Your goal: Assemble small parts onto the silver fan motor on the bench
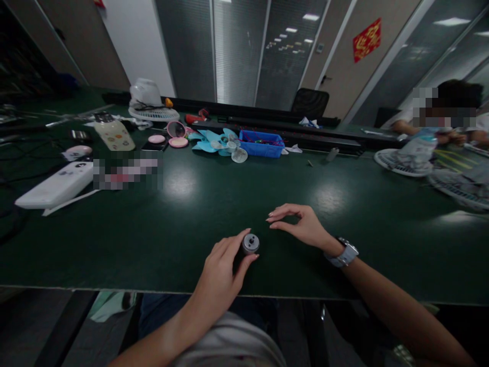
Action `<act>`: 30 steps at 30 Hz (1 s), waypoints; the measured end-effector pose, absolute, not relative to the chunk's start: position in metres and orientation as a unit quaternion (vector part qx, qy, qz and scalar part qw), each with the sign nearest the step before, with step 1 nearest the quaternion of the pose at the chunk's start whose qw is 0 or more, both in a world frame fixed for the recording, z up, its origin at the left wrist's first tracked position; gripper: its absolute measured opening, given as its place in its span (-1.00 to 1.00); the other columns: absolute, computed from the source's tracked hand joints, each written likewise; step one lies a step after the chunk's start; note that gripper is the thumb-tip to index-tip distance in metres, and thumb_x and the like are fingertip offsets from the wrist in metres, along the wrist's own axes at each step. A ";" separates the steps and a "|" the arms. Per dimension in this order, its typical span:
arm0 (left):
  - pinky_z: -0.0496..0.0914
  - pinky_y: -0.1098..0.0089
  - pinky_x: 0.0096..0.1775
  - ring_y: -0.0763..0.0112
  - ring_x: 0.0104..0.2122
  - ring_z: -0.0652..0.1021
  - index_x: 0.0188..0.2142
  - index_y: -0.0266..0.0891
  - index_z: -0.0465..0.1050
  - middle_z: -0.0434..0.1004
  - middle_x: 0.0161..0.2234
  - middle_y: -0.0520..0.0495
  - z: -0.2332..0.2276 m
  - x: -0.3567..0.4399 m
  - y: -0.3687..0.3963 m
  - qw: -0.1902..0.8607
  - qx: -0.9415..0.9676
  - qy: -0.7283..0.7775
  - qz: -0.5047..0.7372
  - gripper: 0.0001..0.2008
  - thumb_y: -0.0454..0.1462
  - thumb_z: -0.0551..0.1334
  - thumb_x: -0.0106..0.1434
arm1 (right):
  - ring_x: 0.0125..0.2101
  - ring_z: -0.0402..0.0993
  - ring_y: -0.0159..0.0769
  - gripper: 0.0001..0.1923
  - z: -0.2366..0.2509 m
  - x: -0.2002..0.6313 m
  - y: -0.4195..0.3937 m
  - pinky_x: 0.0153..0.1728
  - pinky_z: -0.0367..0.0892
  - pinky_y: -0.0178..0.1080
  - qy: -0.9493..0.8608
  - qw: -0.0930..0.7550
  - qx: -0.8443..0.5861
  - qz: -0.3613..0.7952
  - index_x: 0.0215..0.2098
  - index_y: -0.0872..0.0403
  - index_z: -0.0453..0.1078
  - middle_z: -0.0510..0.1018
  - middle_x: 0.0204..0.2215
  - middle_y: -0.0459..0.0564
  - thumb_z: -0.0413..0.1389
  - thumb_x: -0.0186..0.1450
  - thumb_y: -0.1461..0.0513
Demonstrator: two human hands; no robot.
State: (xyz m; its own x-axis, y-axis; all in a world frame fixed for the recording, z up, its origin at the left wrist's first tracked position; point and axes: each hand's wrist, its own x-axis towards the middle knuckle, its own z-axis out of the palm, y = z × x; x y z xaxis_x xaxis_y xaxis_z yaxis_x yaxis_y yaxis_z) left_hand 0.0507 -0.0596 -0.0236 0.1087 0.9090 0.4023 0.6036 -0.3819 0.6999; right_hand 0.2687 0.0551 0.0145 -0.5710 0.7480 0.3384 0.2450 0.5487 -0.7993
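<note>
Left hand (221, 270) pinches a small grey metal cylindrical motor (250, 243), axis tipped up toward camera, round face showing, on the glossy dark-green tabletop (183, 214); right hand (301, 224) loose, holding nothing.

Worktop (198, 204): long, dark green, glossy, two pale ceiling-light reflections on it. Behind the worktop: a low black rail (267, 114) along its far edge, then a black office chair (310, 102). Beyond the chair: glazed partition panels (237, 46) with grey blinds, ceiling lights mirrored in the glass. Right of the chair: a beige door (349, 66) bearing a red paper decoration (367, 40). Left of the panels: a white wall section (137, 41). Below the worktop's near edge: grey floor (23, 326).
</note>
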 end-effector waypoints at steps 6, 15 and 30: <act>0.44 0.16 -0.02 0.15 -0.08 0.55 0.14 -0.19 0.32 0.55 -0.06 -0.17 -0.023 0.050 -0.058 0.177 0.731 0.508 0.420 -0.62 -0.27 0.22 0.35 | -0.23 0.62 -0.23 -0.85 0.035 0.232 0.022 -0.16 0.50 -0.18 -0.798 0.411 -0.225 0.380 -0.24 0.01 0.58 0.67 -0.30 -0.04 0.35 0.20 0.25; 0.45 0.19 -0.05 0.18 -0.12 0.55 0.10 -0.21 0.35 0.55 -0.11 -0.15 -0.024 0.051 -0.058 0.176 0.731 0.504 0.425 -0.67 -0.30 0.23 0.34 | -0.25 0.59 -0.26 -0.84 0.035 0.224 0.021 -0.18 0.46 -0.21 -0.834 0.362 -0.211 0.358 -0.23 0.03 0.57 0.67 -0.30 -0.05 0.33 0.22 0.32; 0.44 0.17 -0.04 0.16 -0.10 0.54 0.14 -0.17 0.32 0.55 -0.09 -0.15 -0.023 0.051 -0.059 0.184 0.728 0.506 0.424 -0.64 -0.29 0.22 0.36 | -0.12 0.56 -0.20 -0.80 0.031 0.230 0.019 -0.04 0.44 -0.09 -0.850 0.380 -0.202 0.303 -0.15 -0.03 0.56 0.67 -0.24 -0.02 0.30 0.24 0.29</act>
State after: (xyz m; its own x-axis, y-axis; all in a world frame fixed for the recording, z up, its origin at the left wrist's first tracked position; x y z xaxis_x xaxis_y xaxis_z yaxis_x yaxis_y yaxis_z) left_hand 0.0508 -0.0591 -0.0233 0.1278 0.8933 0.4309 0.5815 -0.4194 0.6971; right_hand 0.2304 0.0188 0.0315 -0.6303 0.5731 0.5238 0.1126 0.7350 -0.6686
